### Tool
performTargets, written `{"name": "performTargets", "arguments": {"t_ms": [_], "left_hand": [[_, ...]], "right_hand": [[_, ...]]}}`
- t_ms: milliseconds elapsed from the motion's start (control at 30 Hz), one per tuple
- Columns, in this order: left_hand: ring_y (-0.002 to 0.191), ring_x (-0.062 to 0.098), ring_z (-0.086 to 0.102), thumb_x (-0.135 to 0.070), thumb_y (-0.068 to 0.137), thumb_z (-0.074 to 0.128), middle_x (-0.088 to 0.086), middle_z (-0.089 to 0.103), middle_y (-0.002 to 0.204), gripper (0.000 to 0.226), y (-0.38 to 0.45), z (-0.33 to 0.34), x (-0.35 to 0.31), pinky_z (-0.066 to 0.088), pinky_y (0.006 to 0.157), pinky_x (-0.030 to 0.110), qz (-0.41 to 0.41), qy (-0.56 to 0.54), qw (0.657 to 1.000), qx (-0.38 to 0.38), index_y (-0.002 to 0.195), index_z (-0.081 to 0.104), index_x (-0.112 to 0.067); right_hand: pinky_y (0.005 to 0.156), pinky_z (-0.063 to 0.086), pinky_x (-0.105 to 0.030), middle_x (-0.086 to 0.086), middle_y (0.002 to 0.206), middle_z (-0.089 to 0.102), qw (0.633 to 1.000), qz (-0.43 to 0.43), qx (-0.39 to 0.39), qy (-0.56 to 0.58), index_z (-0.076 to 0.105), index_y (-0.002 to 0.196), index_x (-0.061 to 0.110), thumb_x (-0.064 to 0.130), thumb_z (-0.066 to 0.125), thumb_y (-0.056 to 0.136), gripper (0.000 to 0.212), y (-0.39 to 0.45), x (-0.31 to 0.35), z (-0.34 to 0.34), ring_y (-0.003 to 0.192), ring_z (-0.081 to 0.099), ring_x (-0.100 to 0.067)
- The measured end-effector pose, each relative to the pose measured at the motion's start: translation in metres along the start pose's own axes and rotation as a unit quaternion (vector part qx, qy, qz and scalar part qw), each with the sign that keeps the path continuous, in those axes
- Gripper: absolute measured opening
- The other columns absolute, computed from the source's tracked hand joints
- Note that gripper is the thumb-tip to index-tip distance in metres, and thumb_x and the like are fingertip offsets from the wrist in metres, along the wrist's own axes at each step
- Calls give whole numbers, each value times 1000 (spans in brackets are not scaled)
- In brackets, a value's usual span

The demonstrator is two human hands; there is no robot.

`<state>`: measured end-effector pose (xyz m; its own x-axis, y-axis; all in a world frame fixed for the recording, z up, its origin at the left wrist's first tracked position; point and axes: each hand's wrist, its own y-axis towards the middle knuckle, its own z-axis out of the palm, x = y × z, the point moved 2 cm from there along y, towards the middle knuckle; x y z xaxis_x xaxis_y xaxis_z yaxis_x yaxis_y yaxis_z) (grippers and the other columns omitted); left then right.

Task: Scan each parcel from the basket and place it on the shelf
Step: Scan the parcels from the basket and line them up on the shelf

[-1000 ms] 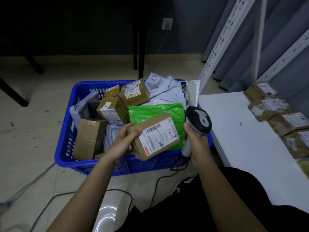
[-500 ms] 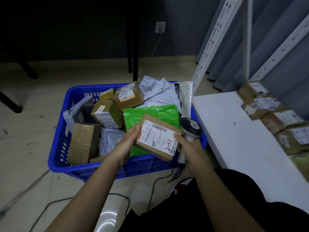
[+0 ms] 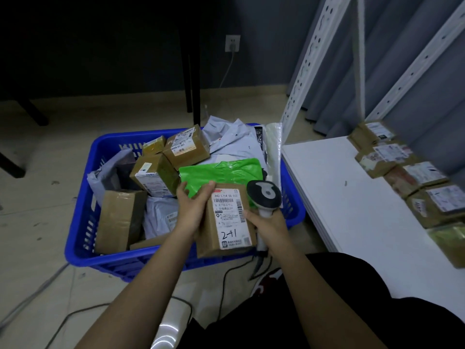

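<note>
Here the cardboard parcel (image 3: 227, 220) is held up over the near edge of the blue basket (image 3: 83, 222), its white label facing the camera with "241" handwritten near the bottom. The left hand (image 3: 192, 210) grips its left side, fingers curled over the upper left corner and the thumb hidden behind the box. The right hand (image 3: 268, 226) is wrapped round the handle of the scanner (image 3: 264, 197), and its thumb touches the parcel's right edge by the barcode. The scanner's dark head stands just beside the parcel's upper right corner. Behind them, in the basket, lie a green mailer (image 3: 226, 170), several brown boxes and grey bags. To the right, the white shelf (image 3: 339, 197) carries a row of labelled parcels (image 3: 402, 170) along its far side.
</note>
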<state>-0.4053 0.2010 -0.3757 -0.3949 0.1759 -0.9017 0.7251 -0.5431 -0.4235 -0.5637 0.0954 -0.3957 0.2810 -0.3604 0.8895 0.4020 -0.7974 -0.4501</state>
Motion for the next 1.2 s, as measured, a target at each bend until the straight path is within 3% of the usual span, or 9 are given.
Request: {"name": "performTargets", "arguments": {"t_ms": [67,200,333,400,533,667,800,1000,1200], "left_hand": [[105,29,65,-74,49,79,12,60,130,119,2,10,20,51,92,50,-105,-67,992,31,144,31,-19],[88,27,71,-19,88,65,10,71,105,51,-26,28,30,58,69,42,-170,-69,973,136,132,39,-18],[96,28,67,-8,86,64,3,71,106,60,-33,16,28,55,75,57,-183,-20,962,200,133,34,-33],[105,28,65,-11,79,73,0,70,112,79,-34,6,24,52,79,63,-169,5,958,231,138,29,-40],[124,24,53,-19,67,84,3,43,146,126,-22,-11,7,44,100,50,-55,59,979,187,151,-8,-38],[128,19,49,-55,48,90,-4,49,142,121,7,-22,-15,42,105,48,56,149,979,124,147,26,-30],[124,19,52,-54,42,92,-3,54,135,112,29,-33,-7,48,100,50,96,204,967,123,137,36,-32],[121,20,53,-15,67,85,3,53,136,90,32,-38,-15,47,101,44,92,189,970,122,141,33,-20],[118,21,56,-15,65,86,5,56,131,88,42,-42,-12,50,98,46,101,194,969,116,137,36,-20]], "right_hand": [[83,58,-38,-9,109,71,1000,-3,-25,-6,62,118,3,13,82,75,48,1,4,-3,97,69,-22],[81,55,-32,-10,106,71,998,-24,-40,-34,62,114,3,13,79,78,41,0,18,-13,96,68,-24],[79,53,-29,-7,106,71,997,-48,-46,-44,63,113,3,13,79,79,39,-8,24,-15,95,67,-21],[75,51,-24,-4,107,69,995,-67,-57,-41,62,116,5,14,79,79,41,-10,29,-17,96,65,-19],[84,49,-19,-1,120,64,993,-94,-70,12,57,128,10,22,75,83,50,-18,38,-16,109,60,-15],[58,50,-15,0,86,64,997,-75,-19,17,60,114,9,25,71,87,33,-23,41,-23,73,61,-10],[46,40,-22,3,47,51,995,-47,67,-65,56,73,12,18,72,86,21,-27,34,-23,40,46,-8],[47,40,-22,0,48,50,981,-34,169,-92,59,65,14,13,77,81,24,-43,37,-16,40,44,-11],[45,41,-21,-1,42,49,982,-66,93,-149,59,58,18,18,77,81,29,-43,37,-24,38,44,-11]]}}
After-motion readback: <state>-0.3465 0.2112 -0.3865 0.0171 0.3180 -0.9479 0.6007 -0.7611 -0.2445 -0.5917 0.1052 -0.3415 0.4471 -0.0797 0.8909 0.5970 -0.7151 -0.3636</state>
